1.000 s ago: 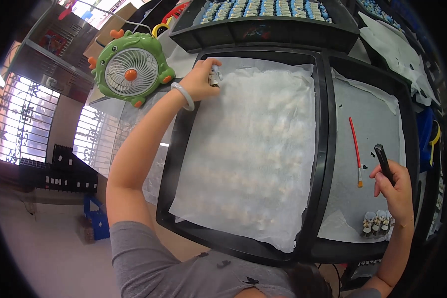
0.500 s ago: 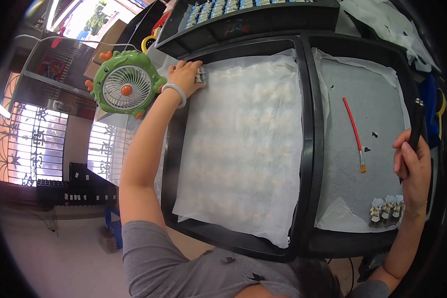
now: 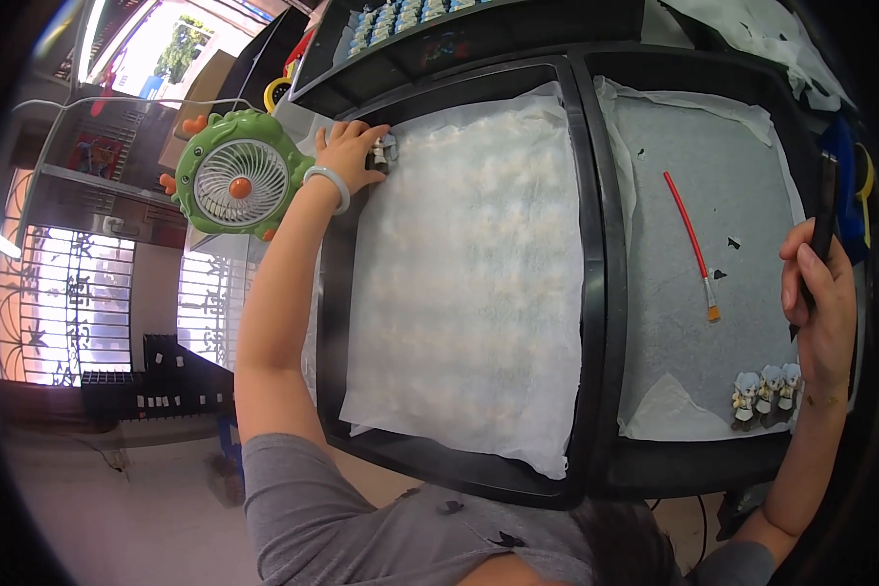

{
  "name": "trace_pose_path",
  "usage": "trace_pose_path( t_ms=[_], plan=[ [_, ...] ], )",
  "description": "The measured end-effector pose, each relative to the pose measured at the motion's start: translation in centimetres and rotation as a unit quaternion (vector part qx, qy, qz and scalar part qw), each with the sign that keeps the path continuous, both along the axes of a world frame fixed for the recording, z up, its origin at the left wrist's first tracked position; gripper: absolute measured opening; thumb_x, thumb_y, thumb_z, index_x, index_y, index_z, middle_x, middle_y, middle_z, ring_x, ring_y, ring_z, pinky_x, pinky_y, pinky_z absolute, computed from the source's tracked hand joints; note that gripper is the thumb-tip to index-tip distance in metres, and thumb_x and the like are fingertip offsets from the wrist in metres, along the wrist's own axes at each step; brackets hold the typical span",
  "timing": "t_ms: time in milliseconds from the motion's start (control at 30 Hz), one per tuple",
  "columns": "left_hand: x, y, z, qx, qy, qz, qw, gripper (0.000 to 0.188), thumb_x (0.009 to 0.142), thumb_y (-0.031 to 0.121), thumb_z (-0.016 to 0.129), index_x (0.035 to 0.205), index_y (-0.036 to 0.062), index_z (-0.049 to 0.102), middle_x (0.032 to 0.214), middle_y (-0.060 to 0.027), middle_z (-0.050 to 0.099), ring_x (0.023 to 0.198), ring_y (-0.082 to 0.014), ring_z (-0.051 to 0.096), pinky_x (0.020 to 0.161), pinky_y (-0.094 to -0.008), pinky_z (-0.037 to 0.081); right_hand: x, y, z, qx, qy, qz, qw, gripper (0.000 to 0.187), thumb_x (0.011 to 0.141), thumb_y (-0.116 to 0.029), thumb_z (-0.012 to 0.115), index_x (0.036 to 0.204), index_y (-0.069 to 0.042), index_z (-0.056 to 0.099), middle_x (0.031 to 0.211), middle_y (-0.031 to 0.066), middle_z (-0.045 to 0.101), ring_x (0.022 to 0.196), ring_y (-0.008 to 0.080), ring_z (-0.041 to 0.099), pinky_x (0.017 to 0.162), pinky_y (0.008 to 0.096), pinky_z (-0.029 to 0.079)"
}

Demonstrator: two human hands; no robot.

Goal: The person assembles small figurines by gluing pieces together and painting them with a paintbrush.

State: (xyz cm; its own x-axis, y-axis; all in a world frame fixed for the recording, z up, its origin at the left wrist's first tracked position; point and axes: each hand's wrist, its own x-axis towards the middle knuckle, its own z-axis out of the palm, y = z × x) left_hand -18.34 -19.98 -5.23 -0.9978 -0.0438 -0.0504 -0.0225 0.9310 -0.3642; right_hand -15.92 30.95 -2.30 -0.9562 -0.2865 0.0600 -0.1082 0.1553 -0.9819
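At the far left corner of the paper-covered tray (image 3: 596, 293), my left hand (image 3: 349, 156) has its thumb and index finger around a small figurine (image 3: 381, 153) with pale hair and dark clothes. Part of the figurine is hidden by the fingers. My right hand (image 3: 822, 298) is closed around a slim black tool (image 3: 824, 210), held upright over the right edge of the right tray. Whether it is a pen or tweezers I cannot make out. Just below that hand, several similar figurines (image 3: 767, 395) stand in a row on the paper.
A red-handled brush (image 3: 689, 230) and small black scraps (image 3: 733, 243) lie on the right tray's paper. White paper (image 3: 469, 293) covers lumpy rows in the left tray. A green fan (image 3: 239, 176) stands at left. Behind is a black crate (image 3: 479, 37) of blue-and-white pieces.
The whole view has shifted slightly. More of the figurine shows beside my left hand, which stays at the same corner. My right hand has tilted a little, still holding the black tool.
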Motion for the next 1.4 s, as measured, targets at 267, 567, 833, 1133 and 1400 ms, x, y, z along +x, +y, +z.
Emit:
trace_pose_path(
  t_ms=[267,567,833,1133,1400],
  plan=[
    [0.0,0.2,0.1,-0.033,-0.02,-0.022,0.999,0.069,0.063,0.021,0.075,0.125,0.019,0.044,0.122,-0.0024,0.047,0.121,-0.0254,0.035,0.102,-0.0551,0.02,-0.1,0.8,1.1,-0.107,-0.025,-0.038,0.993,0.023,0.093,-0.025,0.041,0.089,-0.005,0.052,0.055,-0.0051,0.043,0.042,-0.0001,0.027,0.039,0.0152,0.022],
    [1.4,25.9,6.1,0.365,-0.021,-0.382,0.849,0.039,0.071,-0.003,0.06,0.109,0.0012,0.056,0.098,-0.013,0.061,0.095,-0.0245,0.058,0.085,-0.0319,0.043,-1.1,2.5,2.5,-0.332,0.049,-0.156,0.929,0.019,0.084,-0.016,0.051,0.068,-0.006,0.049,0.068,0.0038,0.052,0.057,0.0101,0.046,0.052,0.0217,0.037],
    [4.3,45.7,-0.7,0.199,-0.39,-0.408,0.801,0.024,0.076,0.02,0.059,0.091,0.0011,0.061,0.086,-0.0169,0.063,0.086,-0.0321,0.061,0.07,-0.0395,0.049,-2.5,1.9,0.8,-0.315,0.046,-0.178,0.931,0.025,0.084,-0.018,0.054,0.063,-0.011,0.043,0.064,0.0026,0.047,0.055,0.01,0.041,0.05,0.0227,0.033],
    [3.3,36.4,2.3,0.522,-0.383,-0.258,0.717,0.018,0.087,0.014,0.05,0.101,0.0019,0.049,0.08,-0.0108,0.058,0.071,-0.0208,0.06,0.067,-0.0304,0.047,-1.6,1.6,1.8,-0.339,0.0,-0.154,0.928,0.027,0.084,-0.016,0.052,0.061,-0.01,0.04,0.062,0.0034,0.045,0.053,0.0098,0.039,0.049,0.0221,0.031],
    [7.7,21.7,4.6,0.873,-0.24,0.024,0.423,0.064,0.077,0.024,0.057,0.131,0.0024,0.03,0.12,-0.0127,0.044,0.088,-0.0218,0.05,0.074,-0.0313,0.044,-0.5,0.8,0.6,-0.267,0.014,-0.049,0.962,0.026,0.089,-0.017,0.045,0.067,-0.011,0.033,0.064,-0.0009,0.034,0.055,0.0069,0.029,0.051,0.0206,0.025]
  ],
)
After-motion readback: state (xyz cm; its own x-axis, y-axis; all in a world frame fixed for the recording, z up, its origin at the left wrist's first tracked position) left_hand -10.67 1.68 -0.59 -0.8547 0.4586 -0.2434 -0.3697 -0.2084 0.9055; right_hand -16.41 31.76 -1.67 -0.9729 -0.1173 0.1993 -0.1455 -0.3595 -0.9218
